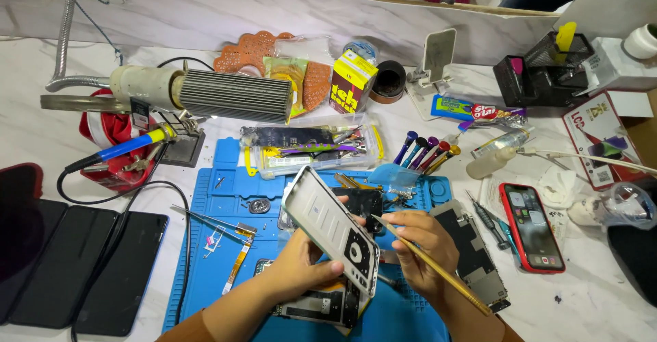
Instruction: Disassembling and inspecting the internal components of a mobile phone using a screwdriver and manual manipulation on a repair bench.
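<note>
In the head view, the left hand (301,263) grips an opened phone body (332,229) by its lower long edge, with the thumb across the near side and the fingers curled behind it, so the piece stands tilted over the blue repair mat (205,273), a little below the middle of the picture. The right hand (421,249) is closed in a pinch on a thin yellow-brown prying stick (438,268); its pointed end is at the 10 o'clock side of the hand, touching or almost touching the upper right edge of the phone body, and I cannot tell which. The phone body looks like a pale grey shell with a silver frame, and near its lower end there is a dark patch with a round hole. I judge that the disassembly is already well advanced: a dark circuit board (475,260) lies apart at 3 o'clock from the hands, another board (318,306) lies under the left wrist, a flex cable (236,263) and tweezers (205,219) lie at 9 o'clock, and small screws are scattered on the mat. What is left seems to be the work along the frame edge. A red smartphone (532,227) lies further at 3 o'clock, and screwdrivers with coloured handles (424,152) stand at 1 o'clock.
</note>
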